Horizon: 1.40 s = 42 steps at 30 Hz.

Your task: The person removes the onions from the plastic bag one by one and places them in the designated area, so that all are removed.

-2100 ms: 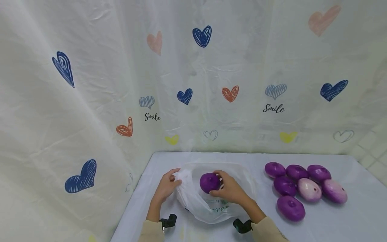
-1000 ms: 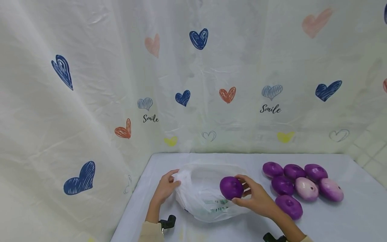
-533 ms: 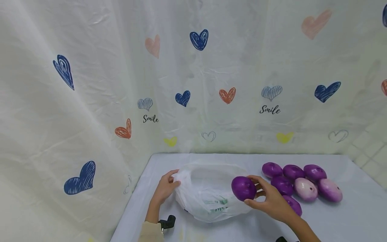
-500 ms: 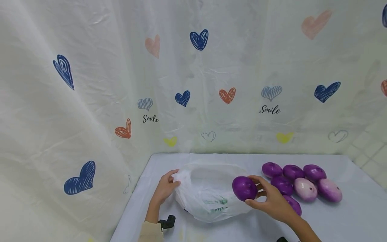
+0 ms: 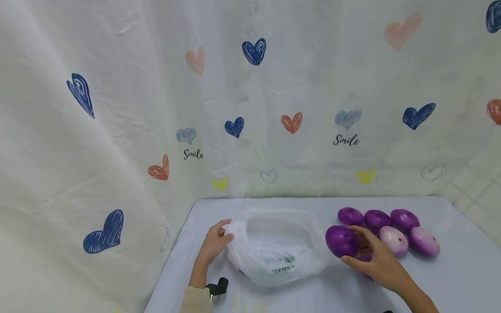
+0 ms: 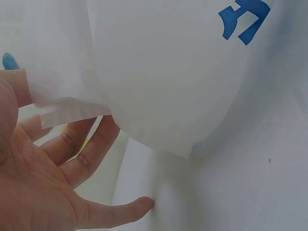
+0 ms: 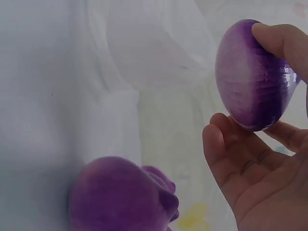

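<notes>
The right hand [image 5: 377,261] grips a purple onion [image 5: 342,241] with curled fingers [image 7: 226,149] and thumb, holding it above the table [image 5: 450,282], just right of the white plastic bag [image 5: 275,248] and at the left edge of the pile of onions [image 5: 387,228]. The right wrist view shows the held onion on edge between thumb and fingertips, with another purple onion [image 7: 118,197] lying on the table below it.

The left hand [image 5: 215,241] is on the left side of the bag, pinching its crumpled rim between thumb and fingers. In the left wrist view the bag's film drapes across the fingers [image 6: 84,144], which lie loosely bent beneath it.

The bag lies in the middle of the table, its mouth facing up. The pile of onions sits to the far right, some deep purple, two paler. A heart-printed curtain [image 5: 156,108] hangs behind the table.
</notes>
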{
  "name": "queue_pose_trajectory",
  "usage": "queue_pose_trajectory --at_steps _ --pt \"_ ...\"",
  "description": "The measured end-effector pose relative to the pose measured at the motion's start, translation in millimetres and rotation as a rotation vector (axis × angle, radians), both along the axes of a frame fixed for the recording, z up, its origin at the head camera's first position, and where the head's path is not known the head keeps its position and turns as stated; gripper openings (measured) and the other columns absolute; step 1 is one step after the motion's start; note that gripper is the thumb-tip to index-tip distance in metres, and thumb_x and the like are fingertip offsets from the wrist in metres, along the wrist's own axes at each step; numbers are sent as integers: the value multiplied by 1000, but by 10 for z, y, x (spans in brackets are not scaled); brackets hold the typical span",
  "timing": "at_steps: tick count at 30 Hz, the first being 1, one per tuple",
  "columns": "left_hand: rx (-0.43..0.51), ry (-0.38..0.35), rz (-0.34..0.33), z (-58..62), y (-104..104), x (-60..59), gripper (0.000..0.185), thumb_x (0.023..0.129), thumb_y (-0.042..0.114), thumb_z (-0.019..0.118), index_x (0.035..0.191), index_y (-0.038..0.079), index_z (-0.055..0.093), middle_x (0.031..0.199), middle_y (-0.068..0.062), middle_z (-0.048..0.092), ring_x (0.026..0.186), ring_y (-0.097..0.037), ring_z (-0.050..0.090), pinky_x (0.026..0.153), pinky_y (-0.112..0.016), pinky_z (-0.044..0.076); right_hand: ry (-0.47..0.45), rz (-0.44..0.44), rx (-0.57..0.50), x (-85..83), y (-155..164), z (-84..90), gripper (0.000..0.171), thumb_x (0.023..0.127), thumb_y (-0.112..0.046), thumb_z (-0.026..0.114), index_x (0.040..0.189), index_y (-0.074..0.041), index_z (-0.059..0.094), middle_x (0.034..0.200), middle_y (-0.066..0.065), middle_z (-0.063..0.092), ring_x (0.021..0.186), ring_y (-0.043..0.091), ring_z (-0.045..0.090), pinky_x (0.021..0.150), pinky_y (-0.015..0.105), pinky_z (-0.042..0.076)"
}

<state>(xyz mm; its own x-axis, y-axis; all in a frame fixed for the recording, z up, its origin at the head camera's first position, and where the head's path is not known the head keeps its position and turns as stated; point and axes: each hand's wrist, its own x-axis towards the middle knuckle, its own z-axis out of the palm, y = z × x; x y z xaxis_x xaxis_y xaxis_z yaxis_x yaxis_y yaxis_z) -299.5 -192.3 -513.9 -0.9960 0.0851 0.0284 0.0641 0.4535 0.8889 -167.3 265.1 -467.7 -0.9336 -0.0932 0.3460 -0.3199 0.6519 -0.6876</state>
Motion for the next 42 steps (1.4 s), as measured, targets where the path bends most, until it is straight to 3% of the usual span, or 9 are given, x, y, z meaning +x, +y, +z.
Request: queue_pose_trajectory --at_steps 6,12,15,18,22,23,25,31,42 --pt "13 -3 5 -4 12 -9 51 95 15 70 144 15 57 87 -6 55 79 -20 52 70 -33 43 -67 -83 41 69 293 -13 80 85 -32 84 149 -7 41 134 18 55 97 -14 51 78 18 54" --pt "0 3 12 -10 3 -11 50 95 15 69 144 15 58 91 -8 61 83 -20 56 72 -33 45 -30 -155 36 109 595 -125 80 83 -26 86 148 -7 42 127 17 56 88 -11 54 70 19 54" --pt "-3 1 15 0 4 -7 50 95 15 69 143 15 58 91 -9 62 82 -20 57 72 -33 45 -97 -186 47 150 760 -132 83 87 -32 83 150 -3 38 130 23 54 87 -13 52 69 18 53" --pt "-11 -5 20 3 1 5 49 95 14 69 143 16 59 95 -9 64 84 -21 58 73 -33 46 -212 -233 93 180 901 -123 90 89 -43 78 151 3 32 135 33 50 93 2 61 67 17 52" --pt "-24 -4 15 8 -2 19 48 95 15 69 142 16 59 100 -10 66 88 -21 60 77 -34 47 -333 -281 126 212 1028 -135 102 91 -56 71 153 8 22 136 38 44 103 40 61 70 31 59" --pt "-23 0 13 9 -2 19 49 95 15 69 143 16 59 100 -10 66 88 -21 60 77 -34 47 -346 -290 124 215 1051 -143 103 90 -57 70 153 9 21 135 38 43 105 43 59 71 35 60" --pt "-19 6 6 15 0 18 49 95 14 69 143 15 58 99 -10 66 88 -21 59 76 -34 47 -358 -298 123 219 1100 -159 105 91 -59 69 153 10 20 134 39 44 108 47 56 73 43 59" --pt "-5 14 -3 24 11 17 52 95 12 68 145 13 56 95 -9 65 86 -20 59 74 -32 46 -387 -312 157 213 1207 -199 107 90 -63 67 150 12 20 133 39 45 106 46 58 70 43 58" --pt "-2 11 4 14 12 2 51 95 13 69 145 13 57 85 -6 56 80 -19 53 69 -32 43 -524 -316 186 225 1380 -366 113 88 -68 66 148 16 19 133 47 42 108 54 57 81 52 57"
